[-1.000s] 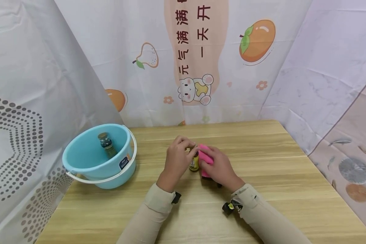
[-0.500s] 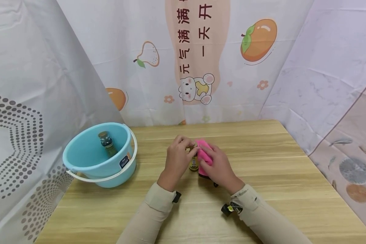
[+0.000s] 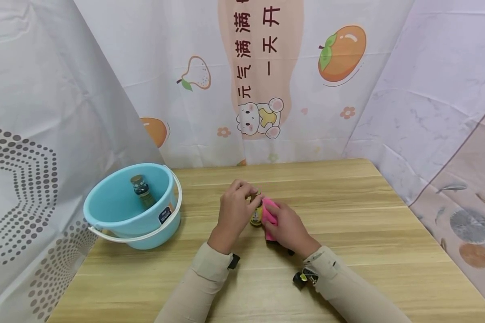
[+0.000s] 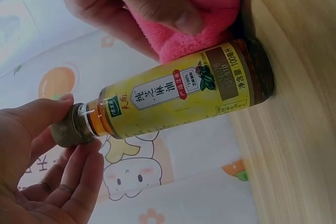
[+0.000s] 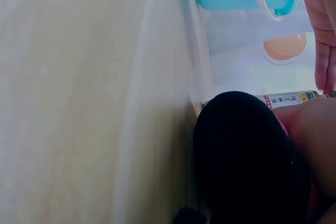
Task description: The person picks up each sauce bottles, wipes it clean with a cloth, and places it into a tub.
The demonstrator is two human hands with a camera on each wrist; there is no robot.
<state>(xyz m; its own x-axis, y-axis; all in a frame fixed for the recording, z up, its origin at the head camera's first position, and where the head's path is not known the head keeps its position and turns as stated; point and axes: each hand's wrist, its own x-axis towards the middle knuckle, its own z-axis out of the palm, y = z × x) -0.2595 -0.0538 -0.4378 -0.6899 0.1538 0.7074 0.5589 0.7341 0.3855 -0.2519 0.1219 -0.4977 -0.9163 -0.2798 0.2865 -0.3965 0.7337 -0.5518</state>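
Observation:
A small sesame oil bottle [image 4: 173,90] with a yellow label stands upright on the table. My left hand [image 3: 234,206] pinches its brown cap [image 4: 71,129] between thumb and fingers. Against the bottle's right side lies a plush pink cleaning pad [image 3: 271,211], which my right hand [image 3: 289,229] grips with curled fingers. The thumb presses into the pink pile low on the label in the left wrist view. The pad's black side [image 5: 247,150] fills much of the right wrist view and hides most of the bottle there.
To the left a light blue bucket [image 3: 127,229] with a white handle stands on the wooden table [image 3: 368,224]. Inside it leans a dark glass bottle [image 3: 143,192] with a brown cap. A printed curtain [image 3: 178,40] hangs behind the table's far edge.
My right hand slides the pink pad up along the bottle's side, then back down toward me. My left hand stays at the cap, and the bottle keeps its place.

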